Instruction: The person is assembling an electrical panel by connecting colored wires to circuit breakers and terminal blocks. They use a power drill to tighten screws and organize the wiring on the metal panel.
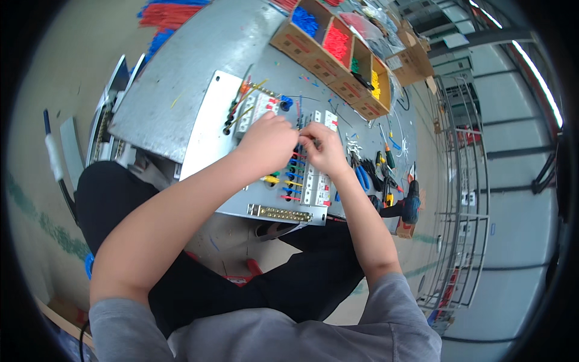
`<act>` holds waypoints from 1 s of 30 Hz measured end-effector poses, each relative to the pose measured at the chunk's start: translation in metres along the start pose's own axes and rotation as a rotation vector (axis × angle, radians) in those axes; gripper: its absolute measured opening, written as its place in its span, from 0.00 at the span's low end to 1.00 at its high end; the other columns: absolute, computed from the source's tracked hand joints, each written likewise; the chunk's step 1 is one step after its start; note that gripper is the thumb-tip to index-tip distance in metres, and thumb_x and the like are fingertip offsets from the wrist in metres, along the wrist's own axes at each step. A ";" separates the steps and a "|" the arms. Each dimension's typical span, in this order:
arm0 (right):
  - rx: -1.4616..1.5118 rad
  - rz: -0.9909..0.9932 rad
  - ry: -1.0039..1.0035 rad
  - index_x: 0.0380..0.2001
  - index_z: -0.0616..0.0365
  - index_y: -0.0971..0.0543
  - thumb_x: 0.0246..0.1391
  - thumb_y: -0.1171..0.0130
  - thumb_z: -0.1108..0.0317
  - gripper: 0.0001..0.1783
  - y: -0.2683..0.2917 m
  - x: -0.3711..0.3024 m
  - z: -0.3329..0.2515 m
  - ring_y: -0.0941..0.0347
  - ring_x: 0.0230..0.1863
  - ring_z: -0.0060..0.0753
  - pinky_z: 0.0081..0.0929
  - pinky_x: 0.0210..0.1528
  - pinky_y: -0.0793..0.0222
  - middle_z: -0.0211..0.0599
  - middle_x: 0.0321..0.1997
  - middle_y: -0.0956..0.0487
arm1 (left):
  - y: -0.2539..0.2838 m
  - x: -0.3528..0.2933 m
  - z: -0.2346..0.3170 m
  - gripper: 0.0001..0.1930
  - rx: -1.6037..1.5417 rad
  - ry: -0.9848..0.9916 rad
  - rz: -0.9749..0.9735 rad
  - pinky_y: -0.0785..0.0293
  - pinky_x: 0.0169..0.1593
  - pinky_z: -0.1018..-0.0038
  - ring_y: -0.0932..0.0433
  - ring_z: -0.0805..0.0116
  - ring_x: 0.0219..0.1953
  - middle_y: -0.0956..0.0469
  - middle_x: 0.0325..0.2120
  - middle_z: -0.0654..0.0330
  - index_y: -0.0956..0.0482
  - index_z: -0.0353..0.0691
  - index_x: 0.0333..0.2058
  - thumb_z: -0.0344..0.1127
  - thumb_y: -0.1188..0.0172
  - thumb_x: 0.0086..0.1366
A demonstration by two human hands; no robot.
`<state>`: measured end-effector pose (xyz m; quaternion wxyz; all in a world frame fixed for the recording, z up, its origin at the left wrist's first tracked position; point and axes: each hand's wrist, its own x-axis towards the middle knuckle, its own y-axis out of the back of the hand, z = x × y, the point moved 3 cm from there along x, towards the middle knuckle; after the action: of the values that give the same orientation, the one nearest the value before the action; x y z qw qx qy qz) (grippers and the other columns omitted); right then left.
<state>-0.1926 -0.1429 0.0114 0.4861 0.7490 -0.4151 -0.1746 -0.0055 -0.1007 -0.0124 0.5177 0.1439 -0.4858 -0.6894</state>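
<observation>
A white metal mounting plate (205, 123) lies on the workbench in front of me, carrying rows of modular circuit breakers (312, 184). Over its middle, my left hand (270, 143) and my right hand (325, 151) meet with fingers closed, at the upper end of a row of short coloured wires (292, 184). What the fingertips pinch is too small to make out. Another breaker block (258, 108) with yellow wires stands just beyond my left hand, which partly covers it. A brass terminal bar (280, 213) runs along the plate's near edge.
Cardboard bins (338, 66) of blue, red, green and yellow small parts stand at the far right of the bench (160, 99). Pliers (362, 176), screwdrivers (389, 158) and a cordless drill (411, 204) lie to the right. Red and blue wire bundles (166, 18) are at far left.
</observation>
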 end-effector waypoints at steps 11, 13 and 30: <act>-0.185 -0.166 0.030 0.35 0.50 0.10 0.53 0.21 0.59 0.11 0.032 0.001 0.021 0.21 0.56 0.37 0.43 0.69 0.39 0.32 0.42 0.12 | 0.001 0.016 0.006 0.08 -0.028 0.134 0.075 0.38 0.60 0.55 0.20 0.57 0.44 0.14 0.30 0.60 0.11 0.40 0.31 0.36 0.30 0.67; -0.266 -0.205 0.067 0.34 0.49 0.11 0.51 0.20 0.55 0.14 0.030 0.006 0.023 0.22 0.55 0.35 0.41 0.67 0.38 0.29 0.41 0.13 | 0.003 0.016 0.005 0.08 -0.011 0.210 0.058 0.39 0.61 0.53 0.21 0.56 0.46 0.13 0.31 0.59 0.12 0.40 0.28 0.35 0.31 0.66; -0.526 -0.222 0.032 0.22 0.53 0.10 0.38 0.17 0.43 0.24 0.005 0.026 0.020 0.16 0.45 0.44 0.41 0.53 0.26 0.37 0.29 0.12 | 0.000 0.012 0.006 0.06 0.031 0.147 0.133 0.43 0.65 0.50 0.28 0.53 0.54 0.20 0.39 0.61 0.17 0.37 0.27 0.29 0.29 0.61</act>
<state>-0.1927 -0.1766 0.0101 0.6481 0.6407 -0.2633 -0.3166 -0.0151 -0.1078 -0.0057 0.5945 0.1696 -0.4655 -0.6333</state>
